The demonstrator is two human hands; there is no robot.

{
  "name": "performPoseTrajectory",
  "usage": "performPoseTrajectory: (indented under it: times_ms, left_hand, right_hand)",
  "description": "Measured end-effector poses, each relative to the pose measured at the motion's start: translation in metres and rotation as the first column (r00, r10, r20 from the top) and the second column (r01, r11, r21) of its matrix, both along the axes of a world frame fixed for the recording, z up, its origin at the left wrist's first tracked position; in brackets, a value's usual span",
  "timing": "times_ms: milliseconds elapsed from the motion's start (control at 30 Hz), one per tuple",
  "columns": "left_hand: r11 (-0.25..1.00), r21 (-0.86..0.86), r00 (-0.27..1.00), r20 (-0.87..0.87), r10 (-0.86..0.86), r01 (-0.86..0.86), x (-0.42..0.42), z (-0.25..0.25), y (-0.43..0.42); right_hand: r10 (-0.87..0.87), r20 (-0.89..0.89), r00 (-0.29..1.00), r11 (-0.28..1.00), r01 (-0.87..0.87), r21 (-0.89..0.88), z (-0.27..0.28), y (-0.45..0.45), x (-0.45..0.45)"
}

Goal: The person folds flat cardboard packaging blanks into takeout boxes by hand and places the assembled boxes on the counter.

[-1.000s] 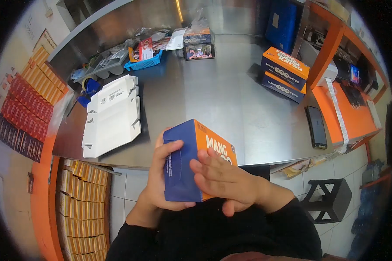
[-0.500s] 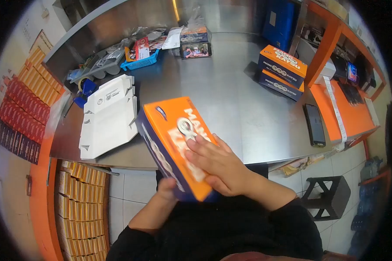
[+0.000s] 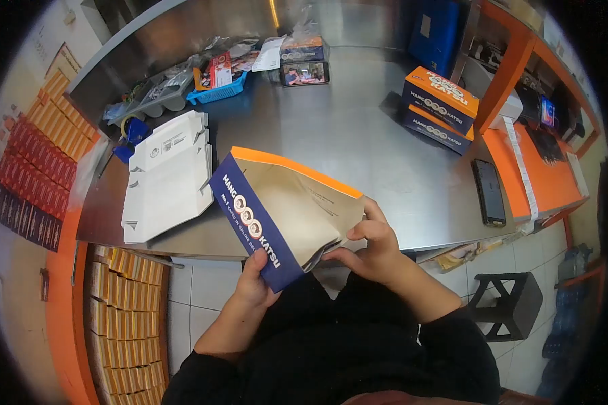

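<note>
A purple and orange cardboard box is held up at the table's front edge. Its pale inside shows from above, and an orange strip runs along the far edge. My left hand grips the near left corner, thumb on the printed purple side and the other fingers hidden beneath. At the near right end, my right hand is closed on the cardboard edge, with the thumb below and fingers curled over. Left of the box lies a stack of flat white carton blanks.
Two closed boxes are stacked at the back right. A black phone lies by the right edge. Behind are a blue basket, a grey tray and a phone showing a picture. A dark stool stands on the floor.
The box's orange top no longer faces up; its pale inside now shows. My right hand has gone from lying flat on the top to gripping the right end. My left hand stays at the near left corner.
</note>
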State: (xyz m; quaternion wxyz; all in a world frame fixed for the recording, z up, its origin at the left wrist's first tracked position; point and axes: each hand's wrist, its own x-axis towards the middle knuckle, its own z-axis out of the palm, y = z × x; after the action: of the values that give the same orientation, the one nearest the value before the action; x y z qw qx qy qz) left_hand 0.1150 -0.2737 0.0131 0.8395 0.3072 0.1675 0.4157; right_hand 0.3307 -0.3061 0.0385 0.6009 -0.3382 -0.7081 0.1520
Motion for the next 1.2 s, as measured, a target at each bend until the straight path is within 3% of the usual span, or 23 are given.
performPoseTrajectory:
  times_ms: [67, 133, 167, 200, 267, 333, 367, 600, 700, 767, 800, 900, 933, 967, 1000, 1033, 1067, 1100, 1133, 1167, 1200]
  left_hand:
    - [0.999, -0.009, 0.997, -0.061, 0.044, -0.045, 0.002, 0.002, -0.002]
    - [0.997, -0.005, 0.989, -0.122, 0.081, -0.082, 0.004, 0.008, 0.001]
    - [0.996, 0.045, 0.985, -0.149, 0.084, -0.078, 0.004, 0.012, 0.003]
    - [0.993, 0.094, 0.981, -0.176, 0.087, -0.072, 0.003, 0.016, 0.004]
    - [0.995, 0.089, 0.985, -0.164, 0.048, -0.034, 0.004, 0.019, 0.002]
    - [0.908, 0.418, 0.856, -0.474, 0.204, 0.016, 0.01, 0.015, -0.002]
    - [0.892, 0.451, 0.878, -0.425, 0.221, -0.006, 0.015, 0.011, -0.004]
    - [0.888, 0.459, 0.864, -0.436, 0.251, -0.026, 0.016, 0.005, -0.003]
    - [0.88, 0.473, 0.866, -0.456, 0.206, 0.04, 0.017, 0.009, 0.0]
    - [0.892, 0.452, 0.903, -0.394, 0.172, 0.027, 0.022, 0.005, 0.0]
    - [0.902, 0.432, 0.935, -0.326, 0.143, 0.013, 0.024, 0.003, 0.001]
    - [0.908, 0.406, 0.864, -0.49, 0.117, 0.107, 0.032, 0.007, 0.014]
    - [0.908, 0.385, 0.81, -0.578, 0.098, 0.165, 0.037, 0.01, 0.019]
    - [0.963, 0.134, 0.709, -0.701, -0.074, 0.234, 0.043, 0.025, 0.018]
    - [0.962, 0.134, 0.71, -0.7, -0.077, 0.236, 0.044, 0.026, 0.019]
    - [0.717, 0.31, 0.501, -0.863, -0.063, 0.624, 0.045, 0.026, 0.022]
    - [0.308, 0.304, 0.295, -0.953, 0.077, 0.902, 0.046, 0.027, 0.025]
    - [0.187, 0.248, 0.249, -0.968, 0.016, 0.95, 0.046, 0.042, 0.023]
    - [0.058, 0.192, 0.195, -0.98, -0.043, 0.98, 0.045, 0.055, 0.021]
    - [0.041, 0.269, 0.272, -0.955, -0.122, 0.962, 0.04, 0.053, 0.022]
    - [0.032, 0.271, 0.272, -0.953, -0.133, 0.962, 0.037, 0.058, 0.028]
  right_hand:
    - [0.039, 0.099, 0.994, 0.998, -0.044, 0.053, -0.004, 0.002, 0.002]
    - [0.075, 0.587, 0.806, 0.996, -0.093, 0.0, -0.004, 0.002, 0.002]
    - [0.037, 0.636, 0.771, 0.989, -0.12, 0.089, -0.002, 0.002, 0.001]
    - [0.034, 0.636, 0.771, 0.989, -0.118, 0.09, 0.004, -0.001, 0.0]
    - [0.312, 0.295, 0.903, 0.932, -0.231, -0.279, 0.021, -0.01, -0.002]
    - [0.249, 0.231, 0.941, 0.93, -0.165, -0.33, 0.026, -0.012, -0.009]
    - [0.178, 0.169, 0.969, 0.919, -0.102, -0.381, 0.026, -0.013, -0.011]
    - [0.03, 0.249, 0.968, 0.91, 0.077, -0.407, 0.016, -0.005, -0.001]
    - [0.118, 0.208, 0.971, 0.888, -0.009, -0.46, 0.012, -0.001, -0.001]
    - [0.268, 0.198, 0.943, 0.943, -0.215, -0.256, 0.004, 0.007, -0.005]
    - [0.269, 0.198, 0.943, 0.942, -0.215, -0.258, 0.006, 0.008, -0.003]
    - [0.33, 0.208, 0.921, 0.918, -0.261, -0.299, 0.019, 0.012, 0.006]
    - [0.239, 0.364, 0.9, 0.935, -0.111, -0.338, 0.023, 0.018, 0.01]
    - [0.151, 0.515, 0.844, 0.936, 0.046, -0.35, 0.026, 0.023, 0.014]
    - [0.149, 0.516, 0.844, 0.935, 0.049, -0.35, 0.029, 0.028, 0.02]
    - [0.209, 0.618, 0.758, 0.923, 0.056, -0.38, 0.032, 0.033, 0.027]
    - [0.265, 0.703, 0.659, 0.91, 0.069, -0.409, 0.033, 0.036, 0.032]
    - [0.295, 0.796, 0.528, 0.909, 0.102, -0.405, 0.024, 0.041, 0.032]
    - [0.29, 0.795, 0.533, 0.906, 0.115, -0.408, 0.022, 0.042, 0.033]
    - [0.281, 0.794, 0.54, 0.918, 0.09, -0.386, 0.021, 0.042, 0.033]
    - [0.274, 0.793, 0.544, 0.929, 0.063, -0.364, 0.019, 0.043, 0.034]
